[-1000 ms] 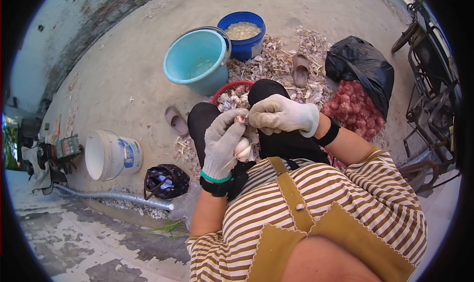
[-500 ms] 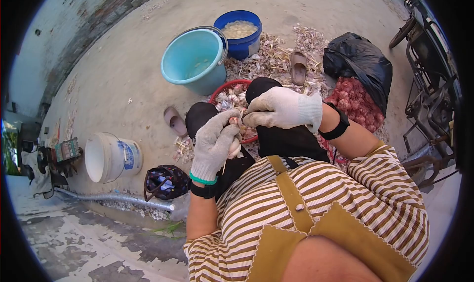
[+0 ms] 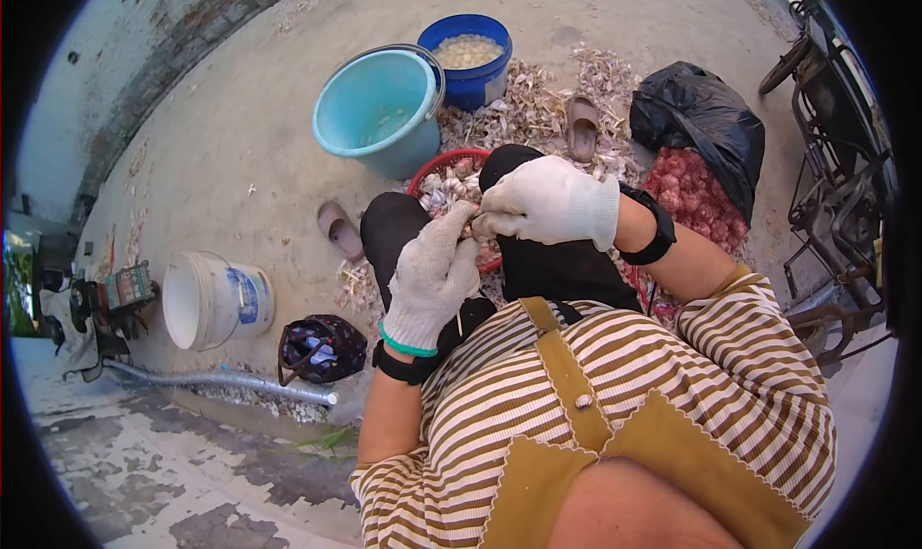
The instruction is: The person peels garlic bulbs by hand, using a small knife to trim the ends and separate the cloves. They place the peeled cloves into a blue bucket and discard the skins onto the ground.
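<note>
My left hand [image 3: 432, 268], in a white knit glove with a green cuff edge, is closed around garlic, mostly hidden by the fingers. The gloved right hand [image 3: 549, 201] meets it at the fingertips in a pinch; what lies in that pinch is too small to make out. Just beyond both hands, between the knees, sits a red basket [image 3: 420, 178] with garlic bulbs [image 3: 451, 186] in it.
Ahead stand a light-blue bucket [image 3: 370, 107] and a dark-blue bucket [image 3: 490, 83] of peeled cloves [image 3: 468, 51]. Garlic skins [image 3: 538, 102], two slippers [image 3: 582, 128] [image 3: 340, 230], a mesh sack [image 3: 687, 195], a black bag [image 3: 699, 117], a white bucket [image 3: 216, 301] and a patterned bag [image 3: 323, 349] surround me.
My left hand has rolled over and shifted slightly up, so the garlic seen in its palm earlier is now covered. The right hand has edged up a little, fingertips still meeting the left.
</note>
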`<state>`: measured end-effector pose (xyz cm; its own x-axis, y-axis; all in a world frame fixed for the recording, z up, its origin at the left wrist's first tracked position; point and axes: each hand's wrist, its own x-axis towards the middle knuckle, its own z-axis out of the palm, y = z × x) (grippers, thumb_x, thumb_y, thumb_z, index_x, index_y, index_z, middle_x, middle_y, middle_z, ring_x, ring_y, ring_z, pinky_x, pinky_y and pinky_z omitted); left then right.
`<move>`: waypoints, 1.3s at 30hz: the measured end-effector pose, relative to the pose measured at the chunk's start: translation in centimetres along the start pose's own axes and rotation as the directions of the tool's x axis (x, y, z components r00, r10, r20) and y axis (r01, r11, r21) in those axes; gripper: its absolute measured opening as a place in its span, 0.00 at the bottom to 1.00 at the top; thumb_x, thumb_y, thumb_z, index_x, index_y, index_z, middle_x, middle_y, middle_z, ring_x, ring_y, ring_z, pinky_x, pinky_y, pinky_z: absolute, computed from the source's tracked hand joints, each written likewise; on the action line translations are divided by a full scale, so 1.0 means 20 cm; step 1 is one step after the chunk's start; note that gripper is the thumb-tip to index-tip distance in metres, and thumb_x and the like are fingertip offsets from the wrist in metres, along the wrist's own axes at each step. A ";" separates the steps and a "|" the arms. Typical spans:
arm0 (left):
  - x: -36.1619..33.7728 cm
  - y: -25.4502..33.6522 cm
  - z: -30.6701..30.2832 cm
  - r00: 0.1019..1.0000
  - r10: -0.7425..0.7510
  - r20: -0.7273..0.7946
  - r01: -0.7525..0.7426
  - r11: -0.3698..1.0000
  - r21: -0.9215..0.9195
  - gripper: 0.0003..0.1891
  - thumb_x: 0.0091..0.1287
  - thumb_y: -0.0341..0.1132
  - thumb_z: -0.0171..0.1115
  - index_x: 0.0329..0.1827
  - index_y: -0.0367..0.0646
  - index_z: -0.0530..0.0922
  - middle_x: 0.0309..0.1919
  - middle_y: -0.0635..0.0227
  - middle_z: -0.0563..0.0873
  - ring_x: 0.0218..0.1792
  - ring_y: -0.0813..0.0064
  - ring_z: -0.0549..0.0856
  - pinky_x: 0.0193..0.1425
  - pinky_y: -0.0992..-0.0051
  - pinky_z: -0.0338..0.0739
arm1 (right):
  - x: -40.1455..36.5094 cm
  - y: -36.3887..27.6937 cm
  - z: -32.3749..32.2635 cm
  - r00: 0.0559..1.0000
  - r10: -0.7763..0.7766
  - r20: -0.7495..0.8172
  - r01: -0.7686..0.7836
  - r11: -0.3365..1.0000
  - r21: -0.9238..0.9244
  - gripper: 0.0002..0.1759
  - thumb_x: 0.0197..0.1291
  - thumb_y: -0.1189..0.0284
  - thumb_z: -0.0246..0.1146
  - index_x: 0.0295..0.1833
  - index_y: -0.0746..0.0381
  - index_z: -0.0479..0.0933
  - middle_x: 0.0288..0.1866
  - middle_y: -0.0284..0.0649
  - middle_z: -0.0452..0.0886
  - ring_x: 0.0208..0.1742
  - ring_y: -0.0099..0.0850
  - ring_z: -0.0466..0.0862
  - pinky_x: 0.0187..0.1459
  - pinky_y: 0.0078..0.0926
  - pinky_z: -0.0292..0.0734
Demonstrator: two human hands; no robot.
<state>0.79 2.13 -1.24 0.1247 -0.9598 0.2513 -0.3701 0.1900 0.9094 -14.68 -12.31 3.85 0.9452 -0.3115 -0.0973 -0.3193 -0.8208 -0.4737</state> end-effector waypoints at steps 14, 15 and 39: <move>-0.01 0.00 0.00 0.959 -0.283 -0.008 0.266 0.911 -0.314 0.17 0.66 0.22 0.56 0.58 0.37 0.75 0.31 0.66 0.81 0.19 0.77 0.79 0.22 0.75 0.72 | 0.00 0.08 0.09 0.988 0.120 -0.099 -0.104 0.983 0.154 0.19 0.65 0.57 0.57 0.36 0.62 0.80 0.29 0.49 0.81 0.35 0.49 0.83 0.38 0.43 0.77; 0.00 -0.02 -0.01 0.959 -0.285 -0.008 0.268 0.911 -0.314 0.17 0.66 0.22 0.56 0.58 0.37 0.75 0.31 0.66 0.81 0.19 0.77 0.79 0.22 0.75 0.72 | -0.01 0.02 0.04 0.988 0.150 -0.045 -0.148 0.988 0.049 0.18 0.65 0.56 0.57 0.41 0.61 0.81 0.31 0.48 0.82 0.37 0.47 0.84 0.39 0.41 0.77; 0.02 0.13 -0.06 0.855 -0.508 0.105 0.432 0.586 -0.686 0.17 0.69 0.21 0.52 0.61 0.36 0.71 0.37 0.55 0.83 0.14 0.84 0.71 0.15 0.83 0.62 | -0.02 0.13 0.04 0.985 0.171 0.028 -0.173 0.960 0.218 0.16 0.65 0.60 0.59 0.43 0.61 0.83 0.33 0.48 0.83 0.35 0.44 0.84 0.37 0.37 0.78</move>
<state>0.95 2.53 1.65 0.1980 -0.9388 -0.2818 0.4683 -0.1620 0.8686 -15.83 -13.96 1.94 0.8782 -0.4336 -0.2017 -0.4554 -0.6298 -0.6292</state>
